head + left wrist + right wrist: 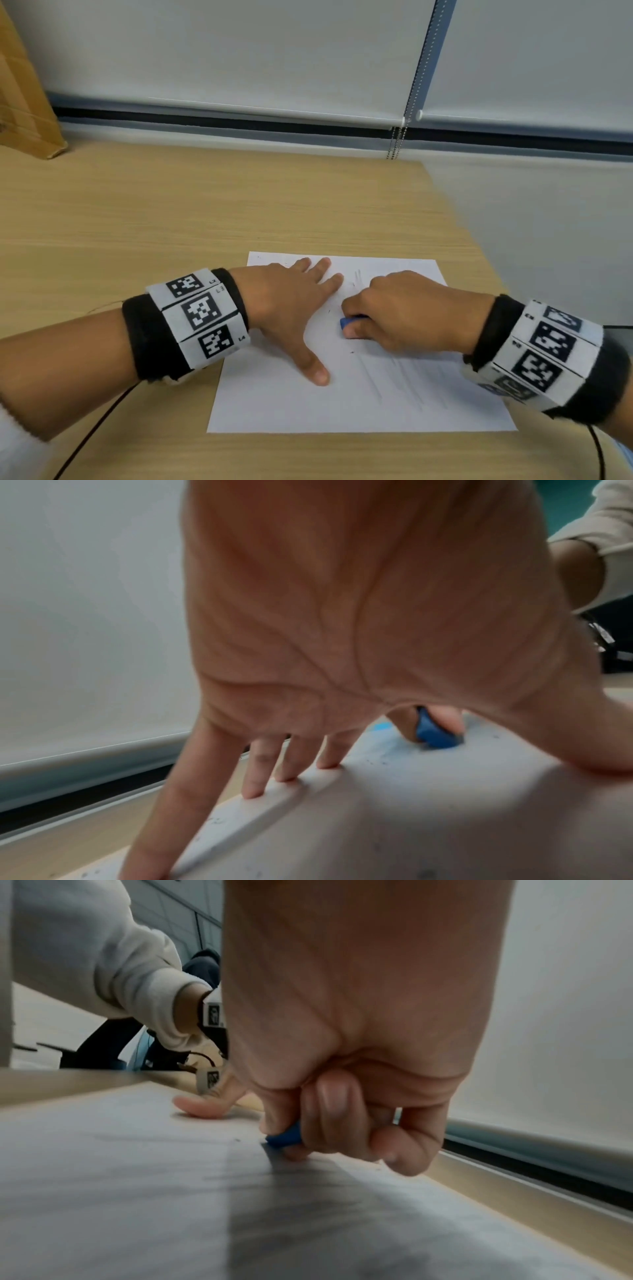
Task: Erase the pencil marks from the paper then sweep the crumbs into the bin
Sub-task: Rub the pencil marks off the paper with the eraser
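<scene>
A white sheet of paper (359, 407) lies on the wooden table, with faint pencil lines (407, 380) across its near right part and a few strokes near the top. My left hand (291, 308) lies flat on the sheet's left half, fingers spread and straight, pressing it down. My right hand (394, 315) pinches a blue eraser (347, 323) between thumb and curled fingers, its tip down on the paper at mid-sheet. The left wrist view shows the eraser (435, 734) touching the paper (411, 818), with dark crumbs (377, 761) scattered around. In the right wrist view the eraser (286, 1135) shows under the fingers.
A cardboard box (24, 92) stands at the table's far left corner. The table's right edge (479, 240) runs close to the paper, with grey floor beyond. Black cables (89, 435) trail from both wristbands across the near table. No bin is in view.
</scene>
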Action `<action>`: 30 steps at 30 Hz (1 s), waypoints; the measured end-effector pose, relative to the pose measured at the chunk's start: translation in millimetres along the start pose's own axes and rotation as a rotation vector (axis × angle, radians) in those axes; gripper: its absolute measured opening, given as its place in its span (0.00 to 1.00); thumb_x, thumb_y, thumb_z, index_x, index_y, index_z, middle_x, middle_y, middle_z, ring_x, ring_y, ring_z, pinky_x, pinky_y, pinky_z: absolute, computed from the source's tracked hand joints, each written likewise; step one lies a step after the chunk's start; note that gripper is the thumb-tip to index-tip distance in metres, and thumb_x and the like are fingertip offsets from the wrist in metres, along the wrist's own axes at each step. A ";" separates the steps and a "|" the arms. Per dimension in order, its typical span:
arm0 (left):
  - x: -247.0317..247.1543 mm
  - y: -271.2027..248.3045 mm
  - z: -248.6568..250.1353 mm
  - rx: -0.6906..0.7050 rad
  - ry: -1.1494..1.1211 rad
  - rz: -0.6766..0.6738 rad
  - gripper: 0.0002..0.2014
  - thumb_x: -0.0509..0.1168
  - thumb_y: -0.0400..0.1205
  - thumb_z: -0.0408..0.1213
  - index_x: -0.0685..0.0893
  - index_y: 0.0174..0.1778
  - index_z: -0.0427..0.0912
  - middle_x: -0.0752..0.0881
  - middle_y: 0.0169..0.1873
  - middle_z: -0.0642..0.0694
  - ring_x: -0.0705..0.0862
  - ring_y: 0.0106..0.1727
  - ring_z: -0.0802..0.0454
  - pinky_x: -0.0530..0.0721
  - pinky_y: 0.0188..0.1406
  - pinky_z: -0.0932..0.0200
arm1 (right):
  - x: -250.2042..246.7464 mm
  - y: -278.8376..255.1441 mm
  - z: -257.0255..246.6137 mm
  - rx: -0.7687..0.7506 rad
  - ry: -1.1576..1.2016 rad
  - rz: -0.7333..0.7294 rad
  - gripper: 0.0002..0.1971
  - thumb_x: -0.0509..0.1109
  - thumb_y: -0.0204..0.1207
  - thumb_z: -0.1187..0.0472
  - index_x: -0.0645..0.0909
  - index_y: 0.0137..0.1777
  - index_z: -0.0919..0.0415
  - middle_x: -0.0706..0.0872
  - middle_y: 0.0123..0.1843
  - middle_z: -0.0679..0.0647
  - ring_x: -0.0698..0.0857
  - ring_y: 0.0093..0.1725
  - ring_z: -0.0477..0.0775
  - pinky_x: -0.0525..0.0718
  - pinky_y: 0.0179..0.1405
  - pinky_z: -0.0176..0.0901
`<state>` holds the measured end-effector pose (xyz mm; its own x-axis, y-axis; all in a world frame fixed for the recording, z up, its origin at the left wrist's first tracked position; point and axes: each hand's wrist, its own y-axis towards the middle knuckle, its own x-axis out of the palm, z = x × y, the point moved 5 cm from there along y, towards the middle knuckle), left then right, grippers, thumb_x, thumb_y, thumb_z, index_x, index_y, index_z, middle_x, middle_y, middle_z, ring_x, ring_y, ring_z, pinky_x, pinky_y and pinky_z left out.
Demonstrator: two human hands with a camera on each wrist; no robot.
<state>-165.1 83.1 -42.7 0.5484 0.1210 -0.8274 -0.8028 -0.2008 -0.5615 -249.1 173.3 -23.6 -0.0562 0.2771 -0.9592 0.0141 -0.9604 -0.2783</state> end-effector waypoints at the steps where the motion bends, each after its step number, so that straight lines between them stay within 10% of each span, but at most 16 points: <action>1: 1.9 0.1 0.9 -0.008 -0.007 0.002 0.69 0.71 0.63 0.74 0.30 0.84 0.51 0.28 0.83 0.50 0.34 0.85 0.47 0.52 0.81 0.45 | 3.2 -5.7 -2.0 -0.020 0.012 -0.027 0.15 0.55 0.84 0.44 0.76 0.45 0.53 0.70 0.28 0.45 0.72 0.35 0.53 0.69 0.37 0.48; 30: -2.9 3.2 11.8 -0.073 0.090 -0.109 0.71 0.68 0.62 0.77 0.24 0.81 0.44 0.25 0.81 0.43 0.35 0.84 0.39 0.51 0.81 0.41 | 3.3 -31.2 -14.2 -0.132 -0.067 -0.142 0.13 0.56 0.84 0.43 0.74 0.45 0.50 0.69 0.28 0.45 0.68 0.27 0.48 0.69 0.36 0.44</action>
<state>-172.1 93.6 -42.3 0.6530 0.0588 -0.7550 -0.7199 -0.2614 -0.6430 -235.6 204.7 -18.9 -0.1335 0.4029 -0.9055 0.1314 -0.8984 -0.4191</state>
